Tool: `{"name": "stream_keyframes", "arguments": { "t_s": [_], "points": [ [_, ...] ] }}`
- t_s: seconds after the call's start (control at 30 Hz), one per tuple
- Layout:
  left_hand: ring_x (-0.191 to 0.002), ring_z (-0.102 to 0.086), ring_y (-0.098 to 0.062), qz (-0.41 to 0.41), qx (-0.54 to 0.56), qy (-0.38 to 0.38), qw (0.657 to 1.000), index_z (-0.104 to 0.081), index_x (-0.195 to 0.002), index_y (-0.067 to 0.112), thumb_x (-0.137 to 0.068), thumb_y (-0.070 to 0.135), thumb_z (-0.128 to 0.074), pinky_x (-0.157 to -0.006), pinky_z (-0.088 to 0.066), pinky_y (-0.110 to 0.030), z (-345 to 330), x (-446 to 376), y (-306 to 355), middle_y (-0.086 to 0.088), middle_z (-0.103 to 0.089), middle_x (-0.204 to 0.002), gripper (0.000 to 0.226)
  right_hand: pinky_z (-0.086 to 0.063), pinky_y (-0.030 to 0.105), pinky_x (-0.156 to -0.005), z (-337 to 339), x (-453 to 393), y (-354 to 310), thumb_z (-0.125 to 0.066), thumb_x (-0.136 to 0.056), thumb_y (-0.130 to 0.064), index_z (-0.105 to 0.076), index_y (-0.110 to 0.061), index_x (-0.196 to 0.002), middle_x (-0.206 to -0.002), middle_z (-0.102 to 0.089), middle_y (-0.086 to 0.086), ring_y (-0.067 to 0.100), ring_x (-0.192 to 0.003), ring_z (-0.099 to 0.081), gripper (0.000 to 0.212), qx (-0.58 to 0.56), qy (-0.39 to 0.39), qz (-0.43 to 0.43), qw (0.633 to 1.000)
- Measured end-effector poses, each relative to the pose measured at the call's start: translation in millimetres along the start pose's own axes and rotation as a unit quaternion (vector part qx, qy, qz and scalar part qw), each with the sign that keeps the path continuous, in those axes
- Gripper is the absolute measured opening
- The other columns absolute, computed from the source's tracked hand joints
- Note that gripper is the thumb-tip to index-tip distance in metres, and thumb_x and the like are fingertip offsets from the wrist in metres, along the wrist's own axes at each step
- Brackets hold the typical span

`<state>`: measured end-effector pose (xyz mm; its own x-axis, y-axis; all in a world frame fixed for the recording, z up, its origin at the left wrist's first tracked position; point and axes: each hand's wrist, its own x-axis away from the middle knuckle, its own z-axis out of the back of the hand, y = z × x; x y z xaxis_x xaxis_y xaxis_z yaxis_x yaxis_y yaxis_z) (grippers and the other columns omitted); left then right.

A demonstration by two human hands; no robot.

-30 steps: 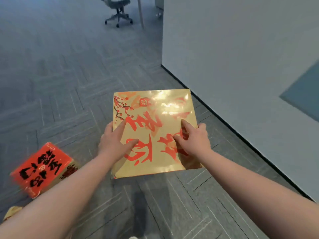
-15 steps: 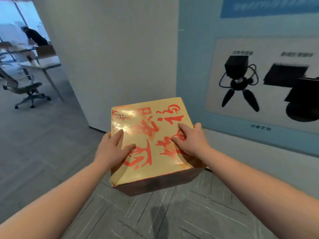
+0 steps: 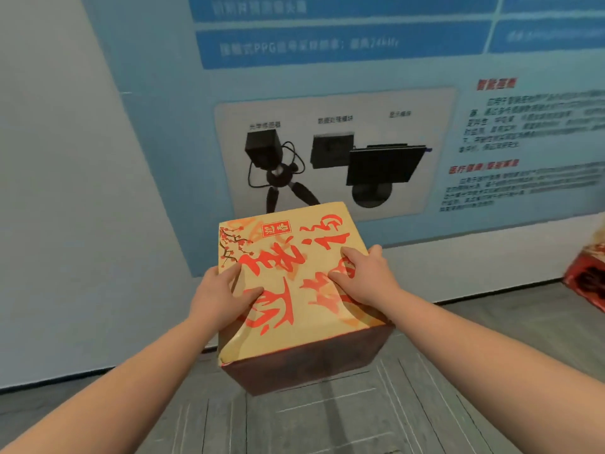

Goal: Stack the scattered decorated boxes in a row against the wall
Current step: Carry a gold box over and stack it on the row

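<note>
A gold box (image 3: 291, 253) with red brush lettering and a dark red side is held up in the air in front of the wall (image 3: 82, 191). My left hand (image 3: 221, 299) grips its left edge, thumb and forefinger lying on the top face. My right hand (image 3: 366, 280) grips the right edge the same way, thumb on top. The fingers below the edges are hidden. Another decorated box (image 3: 586, 276), red, sits on the floor against the wall at the far right, cut off by the frame.
A blue poster (image 3: 327, 93) with pictures of devices covers the wall ahead. Grey patterned carpet (image 3: 327, 421) runs up to the dark skirting line. Bare floor lies along the wall between the held box and the red one.
I have turned to the right along the wall with the gold box carried in both hands. The office chair and desk have left the view, and the red box at the right has come in.
</note>
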<state>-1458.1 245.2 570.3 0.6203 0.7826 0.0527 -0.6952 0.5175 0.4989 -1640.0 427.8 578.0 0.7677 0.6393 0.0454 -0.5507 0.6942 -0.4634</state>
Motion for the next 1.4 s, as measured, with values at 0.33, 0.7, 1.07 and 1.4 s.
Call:
{"name": "stream_keyframes", "arguments": {
  "t_s": [0.33, 0.7, 1.07, 1.4],
  "points": [
    [-0.132, -0.039, -0.024, -0.186, -0.023, -0.107, 0.976, -0.028, -0.147, 0.032, -0.077, 0.068, -0.057, -0.1, -0.042, -0.044, -69, -70, 127, -0.002, -0.032, -0.148, 0.084, -0.042, 0.042, -0.1, 54, 14, 96, -0.051, -0.088, -0.061, -0.034, -0.03, -0.144, -0.128, -0.035, 0.01, 0.03, -0.12, -0.044, 0.066, -0.007, 0.094, -0.187, 0.978],
    [-0.133, -0.038, -0.023, -0.312, -0.054, -0.163, 0.934, -0.03, -0.147, 0.031, -0.078, 0.068, -0.055, -0.102, -0.041, -0.041, -179, -73, 329, -0.002, -0.031, -0.148, 0.082, -0.041, 0.041, -0.101, 138, 25, 268, -0.05, -0.087, -0.063, -0.036, -0.031, -0.143, -0.129, -0.033, 0.011, 0.03, -0.121, -0.043, 0.067, -0.017, 0.163, -0.313, 0.936],
    [-0.131, -0.037, -0.024, -0.392, -0.065, -0.205, 0.895, -0.034, -0.145, 0.032, -0.076, 0.068, -0.058, -0.1, -0.042, -0.043, -300, -77, 523, -0.003, -0.034, -0.144, 0.082, -0.04, 0.04, -0.104, 209, 14, 443, -0.052, -0.089, -0.058, -0.036, -0.028, -0.144, -0.132, -0.032, 0.01, 0.03, -0.123, -0.043, 0.064, -0.055, 0.217, -0.389, 0.893],
    [-0.135, -0.033, -0.023, -0.511, -0.047, -0.285, 0.809, -0.035, -0.146, 0.026, -0.081, 0.059, -0.06, -0.106, -0.035, -0.042, -434, -109, 733, -0.005, -0.031, -0.148, 0.077, -0.043, 0.042, -0.101, 279, -29, 609, -0.052, -0.086, -0.062, -0.037, -0.029, -0.141, -0.129, -0.032, 0.009, 0.03, -0.12, -0.044, 0.066, -0.059, 0.26, -0.503, 0.822]
  ]
}}
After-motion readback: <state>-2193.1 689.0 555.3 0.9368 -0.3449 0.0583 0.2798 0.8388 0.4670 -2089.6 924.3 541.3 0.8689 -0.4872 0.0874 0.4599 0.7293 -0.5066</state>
